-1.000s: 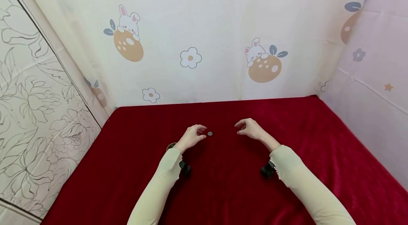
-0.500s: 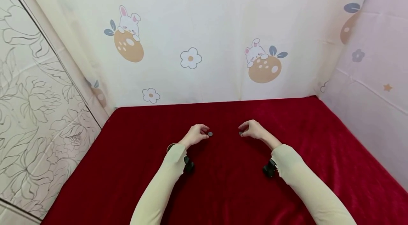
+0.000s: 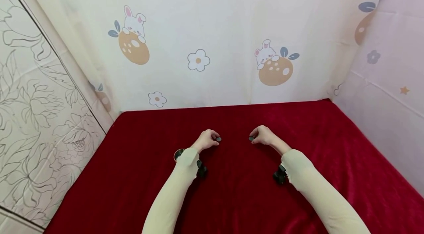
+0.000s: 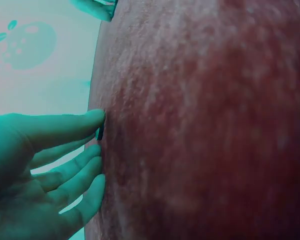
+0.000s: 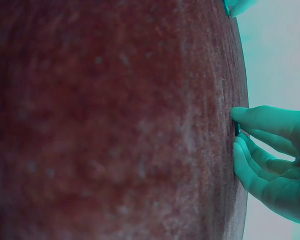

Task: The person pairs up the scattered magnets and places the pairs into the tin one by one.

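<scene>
Two small, flat, round grey discs lie on the red cloth, some distance apart. My left hand point(image 3: 207, 139) is at the left disc point(image 3: 219, 139), its thumb and fingertips on either side of the edge. In the left wrist view that disc point(image 4: 100, 132) shows as a thin dark strip between thumb and fingers, with the other fingers spread beside it. Over on the right, my right hand point(image 3: 264, 135) holds the second disc point(image 3: 251, 138) by its rim between thumb and fingers. Seen from the right wrist, this disc point(image 5: 237, 129) sits edge-on between the fingertips, low against the cloth.
Red velvety cloth point(image 3: 228, 182) covers the table. Behind it hangs a pale curtain point(image 3: 228, 42) printed with rabbits and flowers, and another covers the right side point(image 3: 391, 87). A panel with line-drawn flowers point(image 3: 39, 101) stands on the left.
My left hand has moved right, and its fingers have come around the left disc. My right hand has shifted slightly right, and the disc there, hidden at first, now shows at its fingertips.
</scene>
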`<state>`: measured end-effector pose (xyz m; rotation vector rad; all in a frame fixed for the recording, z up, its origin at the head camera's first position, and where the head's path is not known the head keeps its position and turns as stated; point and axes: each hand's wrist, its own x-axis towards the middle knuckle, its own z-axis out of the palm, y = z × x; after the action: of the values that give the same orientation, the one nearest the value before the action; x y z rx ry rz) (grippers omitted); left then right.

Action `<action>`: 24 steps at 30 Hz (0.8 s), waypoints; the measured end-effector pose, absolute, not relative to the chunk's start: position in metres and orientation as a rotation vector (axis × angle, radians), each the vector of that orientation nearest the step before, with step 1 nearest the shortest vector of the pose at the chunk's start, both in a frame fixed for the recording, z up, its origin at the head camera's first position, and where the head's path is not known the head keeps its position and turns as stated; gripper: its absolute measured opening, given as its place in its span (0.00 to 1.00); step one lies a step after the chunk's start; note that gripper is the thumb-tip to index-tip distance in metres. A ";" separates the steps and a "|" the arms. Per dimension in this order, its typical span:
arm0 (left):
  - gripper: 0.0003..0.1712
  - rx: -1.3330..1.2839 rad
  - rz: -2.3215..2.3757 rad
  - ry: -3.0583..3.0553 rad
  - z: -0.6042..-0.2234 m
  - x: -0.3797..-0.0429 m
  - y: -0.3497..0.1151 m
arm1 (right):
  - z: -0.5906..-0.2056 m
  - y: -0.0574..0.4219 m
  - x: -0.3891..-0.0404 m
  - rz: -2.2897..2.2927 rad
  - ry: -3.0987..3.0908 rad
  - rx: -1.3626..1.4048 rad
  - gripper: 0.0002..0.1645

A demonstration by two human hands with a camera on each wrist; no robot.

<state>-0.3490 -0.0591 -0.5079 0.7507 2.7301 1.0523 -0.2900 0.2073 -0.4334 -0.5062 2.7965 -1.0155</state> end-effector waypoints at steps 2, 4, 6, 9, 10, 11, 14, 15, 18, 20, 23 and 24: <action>0.15 0.781 1.044 2.764 -0.541 -0.374 -0.058 | -0.433 0.207 -0.291 -0.995 2.814 -0.506 0.15; 0.16 0.729 1.033 2.748 -0.534 -0.371 -0.055 | -0.433 0.206 -0.291 -0.981 2.827 -0.505 0.14; 0.14 0.717 1.042 2.757 -0.521 -0.363 -0.052 | -0.432 0.205 -0.292 -0.970 2.834 -0.507 0.12; 0.11 0.608 1.026 2.740 -0.478 -0.333 -0.047 | -0.431 0.203 -0.293 -0.956 2.843 -0.506 0.10; 0.10 0.595 1.024 2.747 -0.470 -0.326 -0.046 | -0.431 0.203 -0.293 -0.945 2.851 -0.515 0.09; 0.10 0.593 1.030 2.749 -0.463 -0.320 -0.045 | -0.430 0.203 -0.293 -0.936 2.859 -0.528 0.09; 0.09 0.560 1.001 2.756 -0.445 -0.304 -0.043 | -0.431 0.201 -0.295 -0.913 2.882 -0.573 0.08; 0.08 0.573 0.994 2.758 -0.444 -0.302 -0.043 | -0.431 0.200 -0.295 -0.912 2.883 -0.588 0.08; 0.09 0.630 0.975 2.749 -0.443 -0.300 -0.042 | -0.431 0.197 -0.295 -0.916 2.870 -0.621 0.08; 0.10 0.665 0.973 2.731 -0.442 -0.300 -0.041 | -0.430 0.194 -0.295 -0.918 2.859 -0.637 0.08; 0.10 0.694 0.965 2.714 -0.442 -0.300 -0.037 | -0.429 0.189 -0.294 -0.912 2.852 -0.662 0.08; 0.10 0.696 0.966 2.708 -0.442 -0.299 -0.036 | -0.429 0.187 -0.294 -0.915 2.848 -0.668 0.08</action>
<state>-0.2995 -0.0362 -0.4423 0.6959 2.7080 0.9657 -0.2936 0.1873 -0.4289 -0.6680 2.8475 -0.9152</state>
